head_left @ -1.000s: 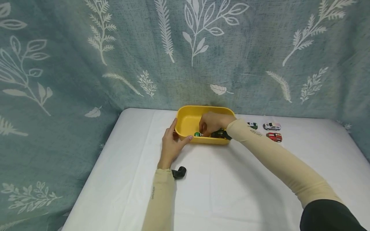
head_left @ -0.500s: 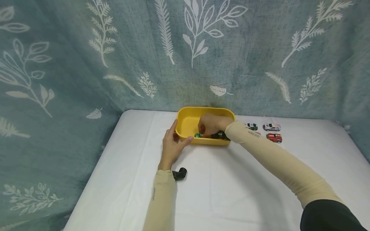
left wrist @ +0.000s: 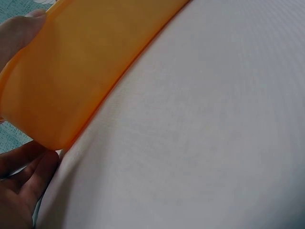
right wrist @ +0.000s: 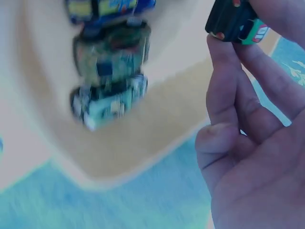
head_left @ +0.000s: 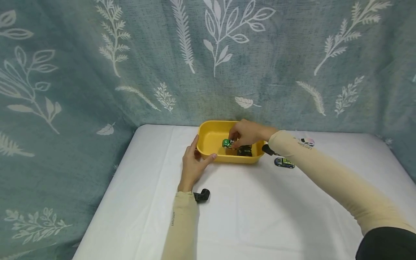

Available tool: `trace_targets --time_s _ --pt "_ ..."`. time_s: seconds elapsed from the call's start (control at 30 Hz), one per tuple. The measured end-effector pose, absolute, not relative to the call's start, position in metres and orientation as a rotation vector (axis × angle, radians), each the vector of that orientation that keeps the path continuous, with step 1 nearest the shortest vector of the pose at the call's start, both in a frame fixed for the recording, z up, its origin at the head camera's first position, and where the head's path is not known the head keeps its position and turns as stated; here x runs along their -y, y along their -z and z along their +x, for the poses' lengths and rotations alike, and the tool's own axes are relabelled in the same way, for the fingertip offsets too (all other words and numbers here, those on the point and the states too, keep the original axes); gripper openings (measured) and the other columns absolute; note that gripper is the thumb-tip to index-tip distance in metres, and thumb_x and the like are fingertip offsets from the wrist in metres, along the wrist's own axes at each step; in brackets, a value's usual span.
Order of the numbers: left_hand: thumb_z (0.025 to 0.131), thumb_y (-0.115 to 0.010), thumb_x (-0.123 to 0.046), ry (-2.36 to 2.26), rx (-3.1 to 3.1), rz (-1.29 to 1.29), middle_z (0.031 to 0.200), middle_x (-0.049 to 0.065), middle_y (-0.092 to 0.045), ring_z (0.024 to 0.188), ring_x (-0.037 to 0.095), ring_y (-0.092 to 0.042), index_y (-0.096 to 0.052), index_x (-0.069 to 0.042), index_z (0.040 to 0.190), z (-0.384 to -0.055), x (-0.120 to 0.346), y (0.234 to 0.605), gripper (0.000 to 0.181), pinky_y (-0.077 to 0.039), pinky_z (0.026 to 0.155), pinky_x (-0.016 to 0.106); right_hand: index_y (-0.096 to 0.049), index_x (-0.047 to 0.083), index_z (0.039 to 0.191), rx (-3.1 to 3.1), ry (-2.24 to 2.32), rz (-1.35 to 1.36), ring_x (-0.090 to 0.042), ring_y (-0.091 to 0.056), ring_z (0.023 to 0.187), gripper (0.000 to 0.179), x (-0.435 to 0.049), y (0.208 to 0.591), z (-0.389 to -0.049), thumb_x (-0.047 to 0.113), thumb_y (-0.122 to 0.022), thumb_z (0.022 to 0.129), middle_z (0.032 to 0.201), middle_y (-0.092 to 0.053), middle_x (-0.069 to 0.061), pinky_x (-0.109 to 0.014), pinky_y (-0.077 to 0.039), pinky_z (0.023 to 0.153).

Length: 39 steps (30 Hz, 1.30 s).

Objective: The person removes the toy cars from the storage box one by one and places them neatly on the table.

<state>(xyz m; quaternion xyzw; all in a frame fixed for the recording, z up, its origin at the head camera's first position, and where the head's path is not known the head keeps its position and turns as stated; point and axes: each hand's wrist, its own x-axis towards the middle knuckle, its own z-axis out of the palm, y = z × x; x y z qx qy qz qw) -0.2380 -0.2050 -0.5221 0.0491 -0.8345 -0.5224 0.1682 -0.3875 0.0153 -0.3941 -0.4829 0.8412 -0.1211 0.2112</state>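
A yellow plastic bin point(head_left: 211, 157) stands at the back of the table. My left hand point(head_left: 191, 166) grips its near-left corner, thumb over the front rim and fingers along the side. In the left wrist view the bin's wall point(left wrist: 86, 71) lies between thumb and fingertips. Just above the bin's inside, my right hand point(head_left: 245, 133) pinches a small green and black toy car point(head_left: 226, 143) between thumb and fingertips. Below that hand, dark toy cars point(head_left: 245, 151) rest in the bin. The right wrist view shows several in a row, among them a white and teal toy car point(right wrist: 112, 105).
To the right of the bin, a blue and yellow toy car point(head_left: 284, 163) lies on the white-covered table point(head_left: 243, 206). A white toy car point(head_left: 307, 142) sits farther back, partly behind the right sleeve point(head_left: 312, 162). A patterned curtain point(head_left: 195, 83) hangs close behind the bin.
My right hand has lifted the green toy car from the bin's front side and shifted up and right. The sleeve uncovers the blue and yellow car and hides the red one. Left hand stays put.
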Motion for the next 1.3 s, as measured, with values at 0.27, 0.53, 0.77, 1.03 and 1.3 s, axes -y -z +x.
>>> trace_targets --time_s 0.27,0.53,0.77,1.03,1.3 --pt "0.085 -0.090 -0.044 1.484 2.361 0.095 0.127 0.014 -0.060 0.105 0.026 -0.056 -0.033 -0.026 0.168 -0.239 0.204 0.526 0.102 -0.049 0.094 0.037 -0.079 0.004 0.116 -2.395 0.243 -1.384 -0.021 -0.071 0.092 0.025 -0.057 0.352 -0.374 0.017 -0.080 0.095 0.105 -0.079 -0.008 -0.043 -0.061 0.085" --pt "0.086 -0.090 -0.040 1.487 2.332 0.073 0.126 0.020 -0.060 0.103 0.030 -0.057 -0.034 -0.024 0.168 -0.240 0.203 0.522 0.101 -0.050 0.092 0.041 -0.079 0.008 0.112 -2.473 0.137 -1.277 -0.016 -0.069 0.091 0.023 -0.118 0.322 -0.365 0.019 -0.083 0.093 0.102 -0.078 -0.003 -0.040 -0.059 0.082" --pt "0.084 -0.092 -0.037 1.486 2.326 0.082 0.129 0.023 -0.060 0.105 0.028 -0.058 -0.035 -0.021 0.167 -0.239 0.201 0.523 0.102 -0.052 0.095 0.043 -0.079 0.011 0.110 -2.495 0.062 -1.184 -0.011 -0.066 0.086 0.024 -0.174 0.327 -0.361 0.023 -0.086 0.090 0.099 -0.077 0.002 -0.037 -0.056 0.075" --pt "0.085 -0.091 -0.040 1.473 2.334 0.091 0.130 0.018 -0.060 0.107 0.028 -0.058 -0.035 -0.023 0.167 -0.240 0.203 0.525 0.101 -0.052 0.097 0.043 -0.079 0.011 0.112 -2.523 0.005 -1.084 -0.010 -0.066 0.083 0.027 -0.223 0.352 -0.354 0.023 -0.087 0.089 0.096 -0.077 0.005 -0.040 -0.056 0.076" --pt "0.085 -0.090 -0.040 1.474 2.356 0.101 0.128 0.017 -0.060 0.105 0.026 -0.058 -0.034 -0.024 0.168 -0.239 0.203 0.525 0.101 -0.051 0.094 0.038 -0.078 0.010 0.110 -2.557 0.033 -0.975 -0.015 -0.067 0.089 0.026 -0.251 0.389 -0.344 0.018 -0.088 0.087 0.095 -0.074 0.005 -0.045 -0.060 0.080"
